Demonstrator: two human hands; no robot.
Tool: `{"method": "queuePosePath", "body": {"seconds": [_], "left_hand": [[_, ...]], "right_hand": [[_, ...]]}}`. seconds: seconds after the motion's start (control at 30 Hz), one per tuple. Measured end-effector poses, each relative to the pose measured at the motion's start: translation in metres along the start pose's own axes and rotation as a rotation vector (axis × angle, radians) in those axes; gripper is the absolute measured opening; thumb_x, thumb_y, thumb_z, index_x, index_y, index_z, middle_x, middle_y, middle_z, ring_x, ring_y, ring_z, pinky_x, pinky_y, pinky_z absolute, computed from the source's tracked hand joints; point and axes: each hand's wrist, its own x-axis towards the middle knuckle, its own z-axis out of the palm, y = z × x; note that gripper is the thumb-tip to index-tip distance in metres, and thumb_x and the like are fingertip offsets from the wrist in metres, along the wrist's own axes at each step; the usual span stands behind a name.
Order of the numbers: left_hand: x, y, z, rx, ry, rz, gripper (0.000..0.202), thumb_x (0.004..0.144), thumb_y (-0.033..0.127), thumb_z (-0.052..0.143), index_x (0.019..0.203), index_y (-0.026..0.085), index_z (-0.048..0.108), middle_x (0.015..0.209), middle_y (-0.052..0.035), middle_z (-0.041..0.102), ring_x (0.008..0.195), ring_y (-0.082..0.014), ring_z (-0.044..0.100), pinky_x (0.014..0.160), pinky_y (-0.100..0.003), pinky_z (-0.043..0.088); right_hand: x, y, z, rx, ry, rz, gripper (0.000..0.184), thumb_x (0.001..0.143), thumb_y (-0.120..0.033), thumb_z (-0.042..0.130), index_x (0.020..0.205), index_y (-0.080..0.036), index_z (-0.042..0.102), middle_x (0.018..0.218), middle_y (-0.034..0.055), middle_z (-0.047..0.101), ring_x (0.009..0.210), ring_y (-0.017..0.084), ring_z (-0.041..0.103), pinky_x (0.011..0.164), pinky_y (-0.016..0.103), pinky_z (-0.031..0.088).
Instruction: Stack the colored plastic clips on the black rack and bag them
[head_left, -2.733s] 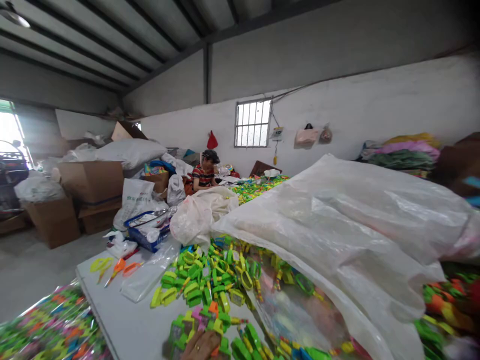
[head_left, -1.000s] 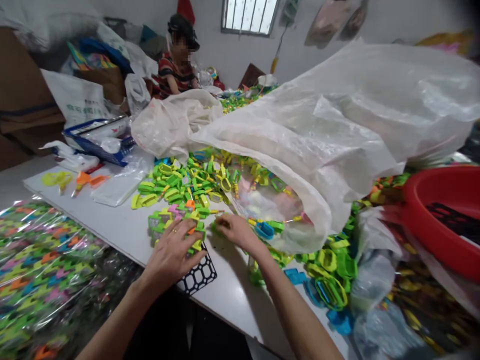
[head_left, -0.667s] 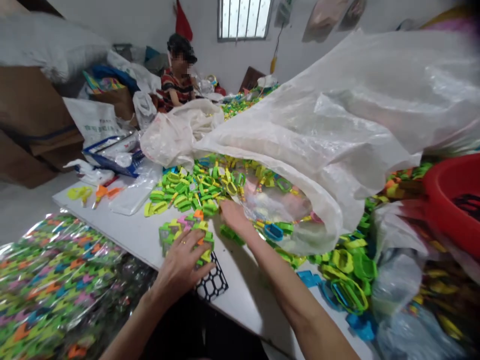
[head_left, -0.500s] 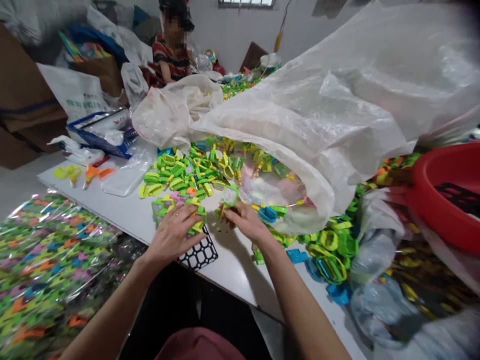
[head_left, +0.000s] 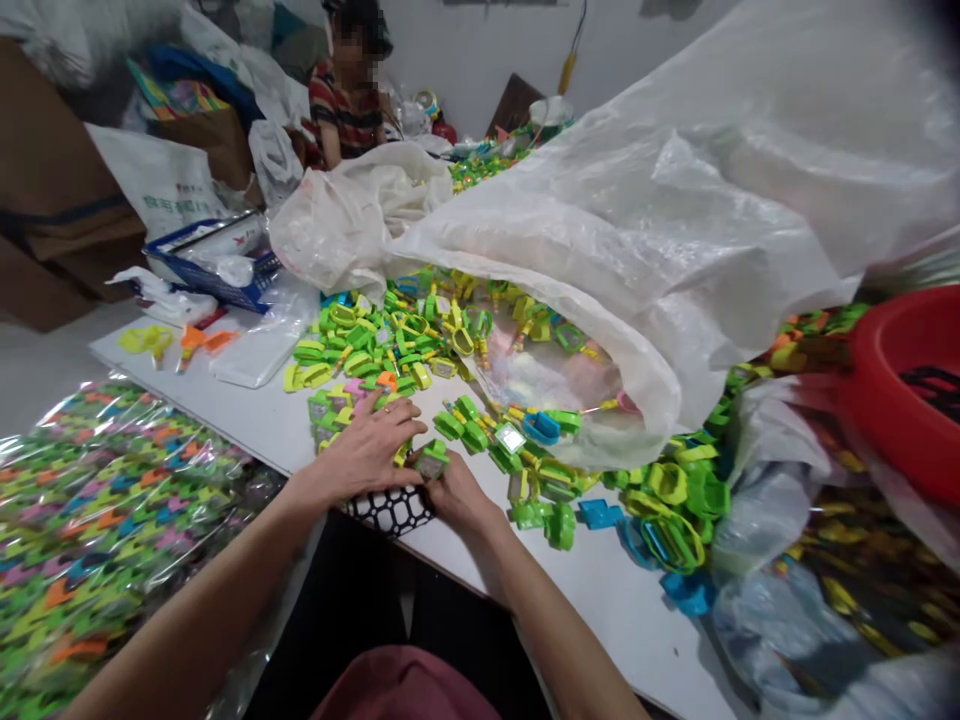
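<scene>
First, the two hands, close together at the near edge of the white tabletop (head_left: 630, 615). The left hand (head_left: 366, 450) lies open, fingers spread, on a small heap of green plastic toy pieces (head_left: 349, 420). The right hand (head_left: 459, 497) grips a single green toy piece (head_left: 433, 460) just beside the left fingertips. Under and just past the hands lies a black lattice sheet (head_left: 390, 510).

Next, to the left, a cellophane-wrapped mass of multicoloured toys (head_left: 112, 500). Ahead, a spread of loose green and yellow toys (head_left: 390, 340) runs in under a translucent white plastic sack (head_left: 600, 225). To the right sit blue plastic pieces (head_left: 688, 592) and a red plastic basin (head_left: 904, 390).

Farthest off: a blue crate (head_left: 202, 270), cardboard boxes (head_left: 52, 170), and a seated co-worker in a striped shirt (head_left: 349, 115).
</scene>
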Motion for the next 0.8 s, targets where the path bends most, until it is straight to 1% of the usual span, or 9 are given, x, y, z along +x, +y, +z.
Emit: {"method": "queuePosePath", "body": {"seconds": [0.17, 0.27, 0.37, 0.43, 0.5, 0.6, 0.7, 0.73, 0.8], "left_hand": [[-0.002, -0.006, -0.001, -0.029, 0.003, 0.059, 0.066, 0.083, 0.054, 0.068, 0.138, 0.022, 0.049, 0.131, -0.0145, 0.058, 0.127, -0.0319, 0.050, 0.114, -0.058, 0.020], [-0.002, -0.011, 0.002, 0.013, 0.018, 0.096, 0.057, 0.083, 0.053, 0.068, 0.132, 0.027, 0.056, 0.129, -0.0145, 0.059, 0.124, -0.0347, 0.052, 0.110, -0.062, 0.023], [-0.002, -0.004, 0.005, 0.027, 0.028, 0.127, 0.042, 0.082, 0.055, 0.068, 0.114, 0.027, 0.066, 0.126, -0.0124, 0.061, 0.123, -0.0345, 0.052, 0.110, -0.062, 0.022], [-0.003, 0.008, 0.006, 0.008, 0.044, 0.135, 0.040, 0.082, 0.056, 0.068, 0.109, 0.027, 0.067, 0.124, -0.0109, 0.062, 0.124, -0.0331, 0.052, 0.112, -0.059, 0.021], [-0.001, 0.023, 0.009, -0.020, 0.063, 0.138, 0.039, 0.082, 0.054, 0.068, 0.112, 0.029, 0.066, 0.126, -0.0102, 0.062, 0.124, -0.0326, 0.052, 0.113, -0.058, 0.021], [0.009, 0.036, 0.013, -0.057, 0.096, 0.128, 0.040, 0.082, 0.045, 0.070, 0.120, 0.034, 0.063, 0.132, -0.0093, 0.059, 0.122, -0.0335, 0.053, 0.111, -0.061, 0.022], [0.020, 0.035, 0.014, -0.108, 0.117, 0.140, 0.035, 0.083, 0.039, 0.069, 0.118, 0.038, 0.064, 0.135, -0.0057, 0.059, 0.123, -0.0320, 0.053, 0.112, -0.062, 0.018], [0.023, 0.034, 0.013, -0.131, 0.112, 0.151, 0.030, 0.084, 0.039, 0.068, 0.113, 0.037, 0.066, 0.132, -0.0041, 0.061, 0.123, -0.0308, 0.053, 0.113, -0.061, 0.017], [0.028, 0.031, 0.011, -0.167, 0.083, 0.165, 0.019, 0.084, 0.039, 0.068, 0.102, 0.034, 0.069, 0.123, -0.0016, 0.066, 0.122, -0.0285, 0.054, 0.114, -0.059, 0.016]], "right_hand": [[0.011, -0.002, -0.005, -0.358, -0.193, -0.029, 0.022, 0.081, -0.016, 0.052, 0.100, -0.013, 0.064, 0.102, 0.0145, 0.068, 0.096, 0.025, 0.063, 0.089, 0.035, 0.050], [0.015, -0.009, 0.001, -0.449, -0.268, 0.016, 0.024, 0.083, -0.015, 0.052, 0.102, -0.009, 0.064, 0.105, 0.0181, 0.068, 0.098, 0.027, 0.063, 0.088, 0.035, 0.050], [0.001, -0.013, 0.006, -0.407, -0.191, 0.036, 0.026, 0.085, -0.013, 0.050, 0.107, -0.006, 0.063, 0.109, 0.0206, 0.067, 0.099, 0.026, 0.062, 0.086, 0.034, 0.051], [-0.018, -0.011, -0.003, -0.300, -0.109, 0.021, 0.027, 0.084, -0.011, 0.050, 0.108, -0.011, 0.063, 0.108, 0.0157, 0.068, 0.093, 0.023, 0.063, 0.083, 0.031, 0.051], [-0.036, -0.008, -0.032, -0.228, -0.067, 0.019, 0.025, 0.083, -0.011, 0.051, 0.103, -0.017, 0.065, 0.101, 0.0083, 0.070, 0.085, 0.019, 0.063, 0.077, 0.027, 0.050], [-0.036, -0.005, -0.109, -0.322, 0.100, 0.100, 0.019, 0.084, -0.016, 0.054, 0.096, -0.020, 0.068, 0.092, 0.0042, 0.070, 0.083, 0.019, 0.062, 0.078, 0.028, 0.048], [0.006, -0.005, -0.179, -0.475, 0.422, 0.221, 0.022, 0.089, -0.024, 0.052, 0.101, -0.017, 0.069, 0.096, 0.0071, 0.071, 0.090, 0.022, 0.062, 0.084, 0.031, 0.047], [0.025, -0.003, -0.193, -0.512, 0.498, 0.261, 0.024, 0.090, -0.027, 0.052, 0.104, -0.016, 0.068, 0.097, 0.0085, 0.071, 0.092, 0.022, 0.062, 0.085, 0.031, 0.047], [0.061, 0.003, -0.204, -0.568, 0.592, 0.355, 0.030, 0.090, -0.033, 0.054, 0.109, -0.014, 0.066, 0.100, 0.0120, 0.070, 0.095, 0.023, 0.063, 0.083, 0.029, 0.047]]}}
